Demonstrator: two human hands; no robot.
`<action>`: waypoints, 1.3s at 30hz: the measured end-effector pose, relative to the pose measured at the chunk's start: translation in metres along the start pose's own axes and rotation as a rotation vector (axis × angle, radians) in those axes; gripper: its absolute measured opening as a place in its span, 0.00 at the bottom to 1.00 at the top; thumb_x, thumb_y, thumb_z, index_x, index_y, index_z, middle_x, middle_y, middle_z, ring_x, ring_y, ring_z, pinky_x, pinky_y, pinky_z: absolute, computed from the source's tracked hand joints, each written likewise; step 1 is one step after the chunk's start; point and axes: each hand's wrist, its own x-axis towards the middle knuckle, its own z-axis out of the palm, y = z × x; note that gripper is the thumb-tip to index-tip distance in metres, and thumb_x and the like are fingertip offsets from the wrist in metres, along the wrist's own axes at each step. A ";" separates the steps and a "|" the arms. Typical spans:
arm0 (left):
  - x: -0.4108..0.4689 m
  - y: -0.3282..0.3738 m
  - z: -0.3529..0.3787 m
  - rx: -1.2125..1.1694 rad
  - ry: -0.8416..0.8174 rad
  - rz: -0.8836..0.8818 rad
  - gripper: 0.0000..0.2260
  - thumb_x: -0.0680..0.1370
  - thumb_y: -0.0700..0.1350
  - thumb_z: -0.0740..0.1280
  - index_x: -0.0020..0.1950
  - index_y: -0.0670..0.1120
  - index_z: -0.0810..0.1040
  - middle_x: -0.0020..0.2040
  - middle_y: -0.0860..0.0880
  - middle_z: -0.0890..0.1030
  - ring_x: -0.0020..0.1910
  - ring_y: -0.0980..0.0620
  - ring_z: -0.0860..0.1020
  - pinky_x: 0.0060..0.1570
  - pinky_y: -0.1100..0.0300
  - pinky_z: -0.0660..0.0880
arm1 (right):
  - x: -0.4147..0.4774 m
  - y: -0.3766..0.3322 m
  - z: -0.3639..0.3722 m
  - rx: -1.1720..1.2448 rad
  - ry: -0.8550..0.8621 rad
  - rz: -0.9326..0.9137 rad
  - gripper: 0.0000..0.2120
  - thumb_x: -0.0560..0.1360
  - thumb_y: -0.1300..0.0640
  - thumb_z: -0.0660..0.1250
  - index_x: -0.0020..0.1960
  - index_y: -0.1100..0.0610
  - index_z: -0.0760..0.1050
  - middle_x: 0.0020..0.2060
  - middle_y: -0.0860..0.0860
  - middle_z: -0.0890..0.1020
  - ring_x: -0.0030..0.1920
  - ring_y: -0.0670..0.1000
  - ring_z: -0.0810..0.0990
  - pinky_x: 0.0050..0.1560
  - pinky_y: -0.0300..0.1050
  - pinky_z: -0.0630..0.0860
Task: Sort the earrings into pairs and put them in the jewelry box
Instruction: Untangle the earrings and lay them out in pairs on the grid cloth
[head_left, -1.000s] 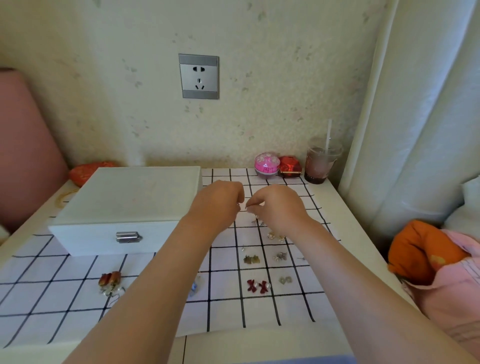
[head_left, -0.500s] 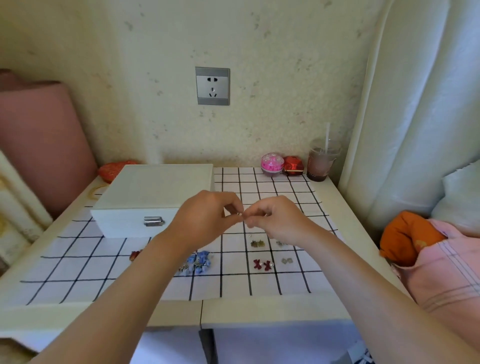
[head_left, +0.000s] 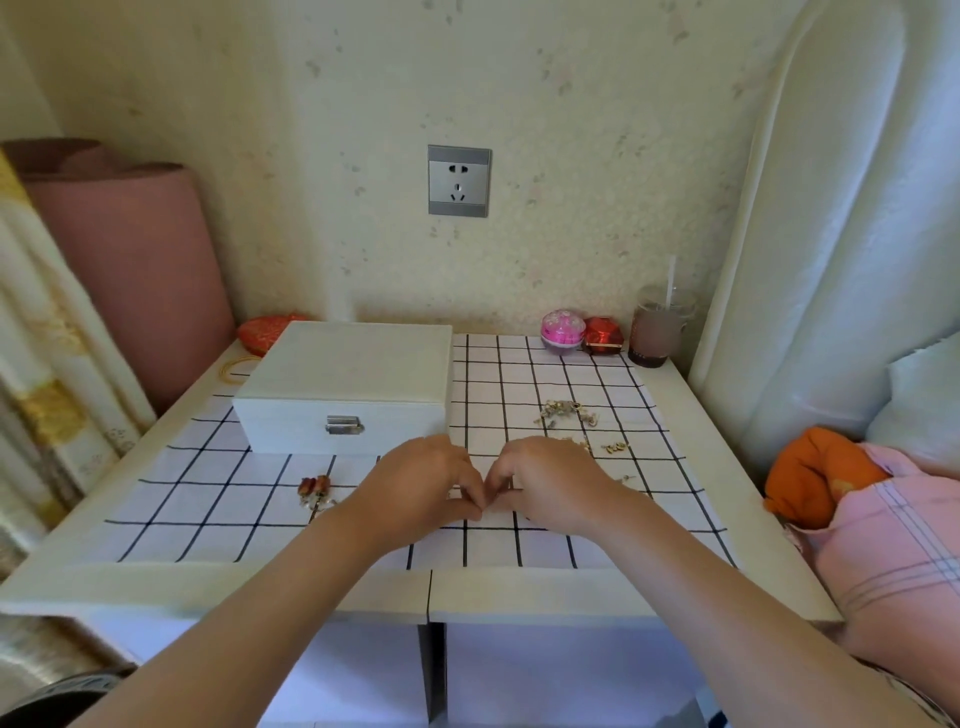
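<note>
The white jewelry box (head_left: 343, 374) stands closed on the left of the checked cloth (head_left: 208, 514), its metal latch facing me. My left hand (head_left: 421, 488) and my right hand (head_left: 550, 483) meet fingertip to fingertip just above the cloth, in front of the box's right corner. Their curled fingers pinch a tiny earring that the fingers hide. A red earring pair (head_left: 314, 486) lies left of my left hand. A heap of gold-coloured earrings (head_left: 563, 410) and a few small ones (head_left: 615, 446) lie beyond my right hand.
At the back right stand a pink round case (head_left: 562, 331), a red box (head_left: 603, 335) and a cup with a straw (head_left: 657, 332). A red pouch (head_left: 265, 330) lies behind the jewelry box. An orange cloth (head_left: 815, 478) sits off the table's right edge.
My head has pulled back, so more of the table shows. Both hands, still joined at the fingertips, have come toward me and down to the cloth.
</note>
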 end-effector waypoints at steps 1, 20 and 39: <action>0.000 -0.001 0.002 0.015 -0.013 0.003 0.04 0.73 0.51 0.75 0.46 0.60 0.85 0.41 0.60 0.81 0.40 0.61 0.70 0.44 0.63 0.70 | 0.002 0.001 0.001 -0.020 0.007 -0.009 0.06 0.78 0.51 0.69 0.52 0.44 0.84 0.47 0.41 0.81 0.47 0.44 0.77 0.38 0.38 0.67; 0.007 -0.002 0.006 0.120 -0.083 -0.104 0.07 0.77 0.53 0.70 0.54 0.58 0.83 0.47 0.58 0.80 0.48 0.59 0.76 0.49 0.57 0.76 | 0.004 0.005 -0.004 -0.077 -0.063 -0.011 0.06 0.76 0.48 0.70 0.51 0.46 0.83 0.41 0.41 0.78 0.44 0.44 0.74 0.40 0.42 0.68; 0.103 0.016 -0.008 -0.108 0.008 -0.159 0.09 0.80 0.51 0.66 0.58 0.54 0.81 0.50 0.58 0.80 0.45 0.59 0.75 0.48 0.64 0.72 | 0.021 0.107 -0.051 0.133 0.265 0.403 0.08 0.79 0.51 0.67 0.57 0.45 0.82 0.54 0.44 0.83 0.54 0.47 0.80 0.56 0.49 0.78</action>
